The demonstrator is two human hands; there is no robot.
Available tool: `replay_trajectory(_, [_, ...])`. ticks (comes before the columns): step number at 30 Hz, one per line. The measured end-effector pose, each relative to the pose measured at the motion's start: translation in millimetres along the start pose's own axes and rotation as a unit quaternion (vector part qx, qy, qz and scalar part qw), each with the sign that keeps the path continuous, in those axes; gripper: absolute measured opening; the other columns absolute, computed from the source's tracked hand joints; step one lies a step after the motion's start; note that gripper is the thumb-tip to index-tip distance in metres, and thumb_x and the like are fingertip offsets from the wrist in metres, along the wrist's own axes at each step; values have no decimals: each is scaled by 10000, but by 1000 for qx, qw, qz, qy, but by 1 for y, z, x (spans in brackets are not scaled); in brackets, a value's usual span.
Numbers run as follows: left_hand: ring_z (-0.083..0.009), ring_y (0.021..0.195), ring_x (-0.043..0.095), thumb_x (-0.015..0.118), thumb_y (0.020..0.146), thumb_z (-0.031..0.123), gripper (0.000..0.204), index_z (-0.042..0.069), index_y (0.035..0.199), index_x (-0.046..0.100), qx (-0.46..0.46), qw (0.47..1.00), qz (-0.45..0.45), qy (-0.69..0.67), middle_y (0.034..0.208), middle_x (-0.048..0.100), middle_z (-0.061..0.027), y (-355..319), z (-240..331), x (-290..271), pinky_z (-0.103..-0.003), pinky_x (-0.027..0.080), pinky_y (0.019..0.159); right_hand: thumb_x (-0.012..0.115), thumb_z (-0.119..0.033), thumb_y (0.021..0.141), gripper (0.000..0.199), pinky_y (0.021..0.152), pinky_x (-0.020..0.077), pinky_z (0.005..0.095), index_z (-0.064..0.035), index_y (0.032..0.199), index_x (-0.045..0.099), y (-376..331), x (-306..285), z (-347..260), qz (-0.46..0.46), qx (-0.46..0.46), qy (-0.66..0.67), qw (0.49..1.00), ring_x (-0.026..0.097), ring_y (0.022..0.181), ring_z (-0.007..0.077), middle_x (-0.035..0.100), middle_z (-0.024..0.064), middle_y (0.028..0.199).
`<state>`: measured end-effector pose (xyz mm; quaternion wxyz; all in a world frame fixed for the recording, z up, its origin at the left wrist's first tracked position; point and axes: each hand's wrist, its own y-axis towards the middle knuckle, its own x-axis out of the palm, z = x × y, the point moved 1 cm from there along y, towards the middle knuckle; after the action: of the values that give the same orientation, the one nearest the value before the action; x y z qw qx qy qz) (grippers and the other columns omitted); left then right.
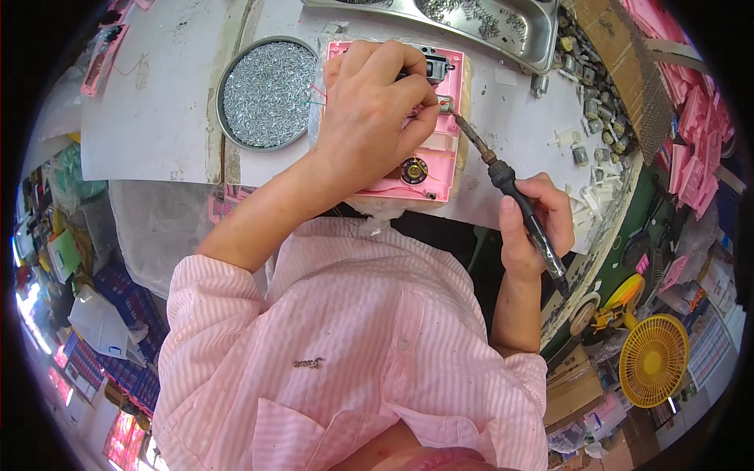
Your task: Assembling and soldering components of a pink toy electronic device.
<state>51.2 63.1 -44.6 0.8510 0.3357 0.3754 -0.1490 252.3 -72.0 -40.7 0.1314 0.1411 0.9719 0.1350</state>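
My right hand [534, 225] is wrapped around the black handle of a soldering iron [514, 184]. The iron's tip touches or nearly touches a small metal motor [445, 104] set in a pink plastic housing [444, 149]. Over the housing lies my left hand [377, 118], its thumb and fingers pinched together right beside the motor; what they hold is hidden. Thin red and green wires [316, 96] poke out on the left side of that hand. Lower in the housing sits a round black part with a brass-coloured centre [414, 170].
A round tray of small metal screws or pins [267, 94] stands left of the housing. Behind is a metal tray [471, 20] with small dark parts. Loose motors [597, 110] and white plastic pieces [593, 200] cover the right side, beside pink plastic parts [695, 145]. A yellow fan [653, 361] stands lower right.
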Motion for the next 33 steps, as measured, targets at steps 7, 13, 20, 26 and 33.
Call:
replay_trajectory(7, [-256, 947, 533, 781, 716, 167, 127, 106, 792, 698, 6, 1000, 2, 8, 1004, 590, -19, 0, -1, 3, -398, 375, 864, 779, -19, 779, 251, 528, 398, 302, 12, 984, 639, 4, -3, -1, -24, -126, -106, 986, 524, 579, 209, 597, 92, 700])
replay_trajectory(13, [-257, 942, 533, 777, 720, 168, 122, 109, 790, 696, 11, 1000, 5, 10, 1002, 589, -18, 0, 0, 2, -398, 373, 857, 778, -7, 768, 251, 536, 416, 313, 16, 974, 636, 3, -3, -3, -22, -133, -108, 985, 546, 589, 220, 616, 99, 714])
replay_trajectory(20, [-256, 958, 530, 770, 722, 166, 116, 111, 786, 690, 7, 1000, 2, 13, 1010, 585, -14, -1, 1, 2, -402, 367, 868, 772, 8, 764, 256, 539, 408, 308, 17, 980, 636, 3, -2, -2, -29, -126, -102, 986, 538, 589, 214, 622, 99, 726])
replay_trajectory(26, [-256, 971, 527, 761, 727, 173, 111, 121, 792, 687, 10, 1000, -3, 21, 1020, 584, -13, 0, 2, 1, -409, 363, 876, 766, 1, 773, 257, 541, 386, 298, 24, 993, 634, 2, -13, 0, 4, -126, -71, 990, 526, 610, 202, 622, 105, 739])
replay_trajectory(33, [-257, 955, 522, 740, 742, 175, 88, 131, 791, 683, 1, 999, -15, 48, 992, 569, -17, 4, 8, 1, -420, 362, 859, 776, -6, 771, 256, 532, 368, 281, 26, 984, 638, 10, -12, 0, -3, -124, -73, 990, 519, 617, 188, 629, 100, 748])
